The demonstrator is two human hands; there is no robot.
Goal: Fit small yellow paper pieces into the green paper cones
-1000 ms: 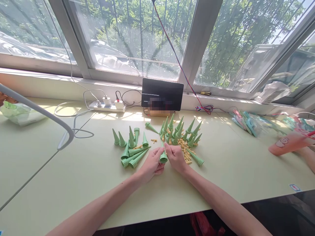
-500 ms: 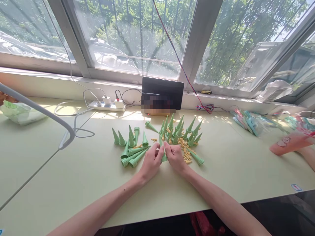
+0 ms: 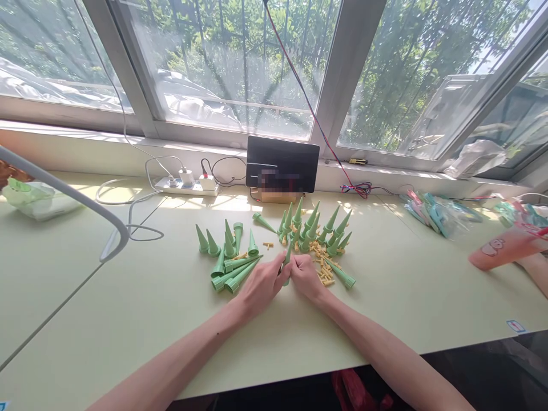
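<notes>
Both of my hands meet at the middle of the pale green table (image 3: pixel 128 308) around one green plastic cone (image 3: pixel 286 260). My left hand (image 3: pixel 261 287) has its fingers closed on the cone's lower part. My right hand (image 3: pixel 305 276) is curled against the same cone from the right. The cone's tip points up and away from me. Behind my hands stands a cluster of upright green cones (image 3: pixel 312 228) with several small yellow pieces (image 3: pixel 323 268) scattered among them. To the left lie more green cones (image 3: pixel 229 262), some upright and some on their sides.
A black screen (image 3: pixel 282 164) stands at the back by the window, with a power strip (image 3: pixel 184 185) and cables to its left. A white curved arm (image 3: pixel 68 194) crosses the left side. At right are plastic bags (image 3: pixel 432 214), a pink object (image 3: pixel 505 248) and another person's arm (image 3: pixel 537 271).
The cone's wide open end faced me a second ago. It has since been turned upright between my hands, and my fingers have closed more tightly round it.
</notes>
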